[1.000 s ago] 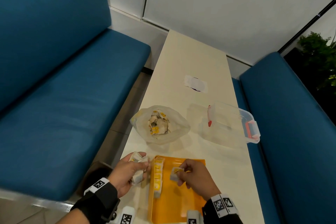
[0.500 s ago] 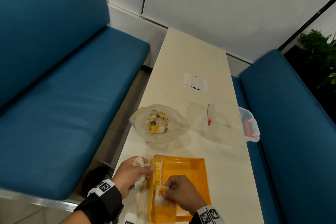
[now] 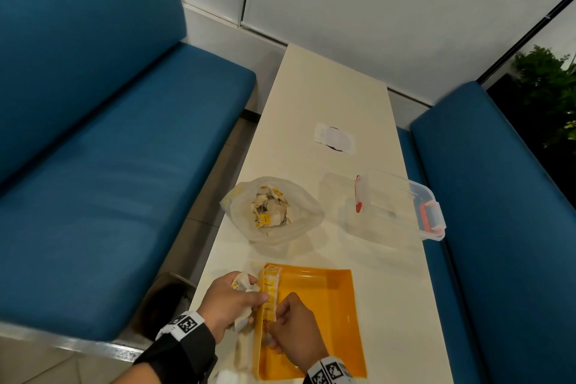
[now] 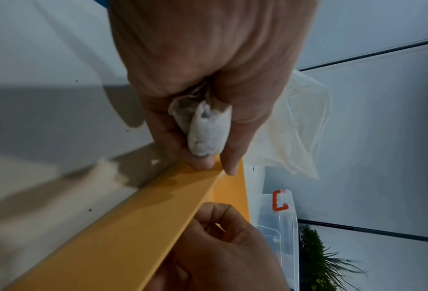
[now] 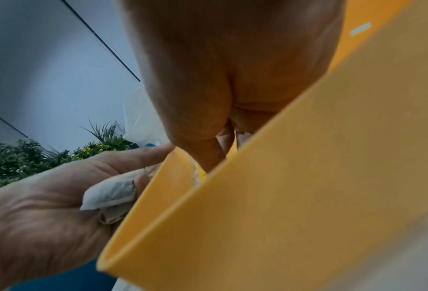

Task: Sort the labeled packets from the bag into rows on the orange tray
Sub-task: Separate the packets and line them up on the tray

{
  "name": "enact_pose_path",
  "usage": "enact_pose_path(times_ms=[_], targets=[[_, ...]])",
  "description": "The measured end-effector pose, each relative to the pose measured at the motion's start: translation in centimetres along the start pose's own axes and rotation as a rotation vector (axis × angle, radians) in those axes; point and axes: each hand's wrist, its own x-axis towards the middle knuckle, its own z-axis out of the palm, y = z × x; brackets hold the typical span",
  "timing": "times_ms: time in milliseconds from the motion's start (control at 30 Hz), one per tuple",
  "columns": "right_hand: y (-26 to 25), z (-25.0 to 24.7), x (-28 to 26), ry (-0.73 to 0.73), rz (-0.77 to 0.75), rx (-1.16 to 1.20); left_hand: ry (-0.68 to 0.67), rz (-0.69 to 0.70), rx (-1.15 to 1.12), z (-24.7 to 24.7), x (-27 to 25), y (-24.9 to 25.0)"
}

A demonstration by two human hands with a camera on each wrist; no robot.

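**Right hand setting a packet at the near end of the tray's first row**

The counter [image 3: 327, 97] is carrying, from far to near, a clear box [image 3: 402, 206], the bag [image 3: 271, 212] lying open with packets inside, and the orange tray [image 3: 330, 315] at the near edge. A single row of packets [image 3: 270, 293] is running along the tray's left wall. The right hand [image 3: 296, 333], which a second ago was hovering mid-tray with a packet, is now pressing down at the row's near end, fingers curled; whether it is pinching the packet cannot be told. The left hand [image 3: 230, 299] is gripping a bunch of spare packets [image 4: 208, 132] against the tray's left rim, thumb touching the row. Judged from this, the first row is nearly filled, and most packets are waiting in the bag.
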Motion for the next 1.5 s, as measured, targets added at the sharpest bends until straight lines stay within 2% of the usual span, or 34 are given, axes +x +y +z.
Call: enact_pose_path(times_ms=[133,267,400,733,867,967,1067,1167,1267,1500], targets=[[0.2,0.0,-0.3,0.050,-0.102,-0.187,-0.006,-0.015,-0.025,0.0,0.0,-0.2],[0.8,0.1,-0.2,0.001,-0.197,-0.354,-0.007,-0.028,-0.025,0.0,0.0,-0.2],[1.3,0.8,0.1,-0.024,-0.241,-0.413,-0.016,-0.040,-0.025,-0.1,-0.1,-0.3],[0.6,0.7,0.0,0.025,-0.267,-0.470,-0.056,-0.053,-0.024,-0.5,-0.8,0.1],[-1.0,-1.0,-0.6,0.083,-0.319,-0.396,-0.125,-0.185,-0.159,-1.3,-1.6,1.3],[-3.4,-2.6,-1.5,0.128,-0.432,-0.230,-0.154,-0.258,-0.242,-1.5,-1.8,2.2],[-5.8,-3.3,-2.1,0.034,-0.558,-0.171,-0.229,-0.255,-0.263,-1.3,-1.9,2.7],[-6.7,-3.0,-1.9,-0.059,-0.564,-0.268,-0.265,-0.235,-0.252,-1.1,-2.0,3.1],[-6.5,-2.7,-1.4,-0.041,-0.524,-0.305,-0.304,-0.195,-0.234,-1.1,-2.0,3.4],[-6.3,-4.0,-1.1,-0.027,-0.538,-0.122,-0.353,-0.163,-0.193,-1.5,-2.2,3.4]])
